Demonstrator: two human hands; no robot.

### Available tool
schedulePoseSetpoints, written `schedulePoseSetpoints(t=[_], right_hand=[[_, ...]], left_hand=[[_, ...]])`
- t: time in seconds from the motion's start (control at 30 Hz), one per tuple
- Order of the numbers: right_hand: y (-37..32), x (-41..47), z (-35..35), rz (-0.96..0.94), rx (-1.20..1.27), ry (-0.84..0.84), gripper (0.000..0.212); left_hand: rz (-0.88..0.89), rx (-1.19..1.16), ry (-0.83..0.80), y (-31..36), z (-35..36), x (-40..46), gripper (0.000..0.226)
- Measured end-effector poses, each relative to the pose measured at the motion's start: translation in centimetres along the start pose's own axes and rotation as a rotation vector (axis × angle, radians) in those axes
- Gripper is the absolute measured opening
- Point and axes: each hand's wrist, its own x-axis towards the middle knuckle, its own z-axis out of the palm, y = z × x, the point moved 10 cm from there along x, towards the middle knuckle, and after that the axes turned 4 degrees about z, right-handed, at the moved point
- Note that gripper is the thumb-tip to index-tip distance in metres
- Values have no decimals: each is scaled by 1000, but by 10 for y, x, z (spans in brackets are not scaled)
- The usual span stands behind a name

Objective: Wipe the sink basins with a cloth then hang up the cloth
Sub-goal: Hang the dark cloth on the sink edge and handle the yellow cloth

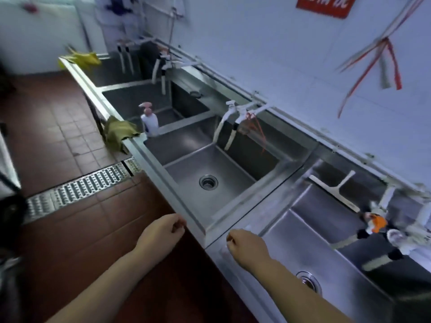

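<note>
Head view, left hand (pixel 163 229), right hand (pixel 247 247) loosely curled

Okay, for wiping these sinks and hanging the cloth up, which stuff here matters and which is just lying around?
For the job:
green cloth draped over the sink edge
middle basin
near basin
left hand and right hand, both holding nothing

Lying about:
soap bottle
squeegee
yellow cloth, far end

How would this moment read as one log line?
left hand: empty | right hand: empty | green cloth: draped on sink rim, untouched
</note>
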Motion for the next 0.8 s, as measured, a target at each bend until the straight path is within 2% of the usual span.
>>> schedulePoseSetpoints(t=[0.2, 0.5, 0.67, 0.8], right_hand=[[-106, 44, -12, -139, -22, 48, 26], [-209, 137, -15, -251, -19, 16, 24], [-265, 215, -25, -299, 34, 14, 23], [-289, 286, -46, -296, 54, 15, 21]], left_hand=[[-101, -98, 162, -80, -95, -11, 18], [-240, -154, 293, -174, -173, -8, 27], [-271, -122, 365, -215, -225, 44, 35], [-276, -140, 343, -230, -259, 112, 26]])
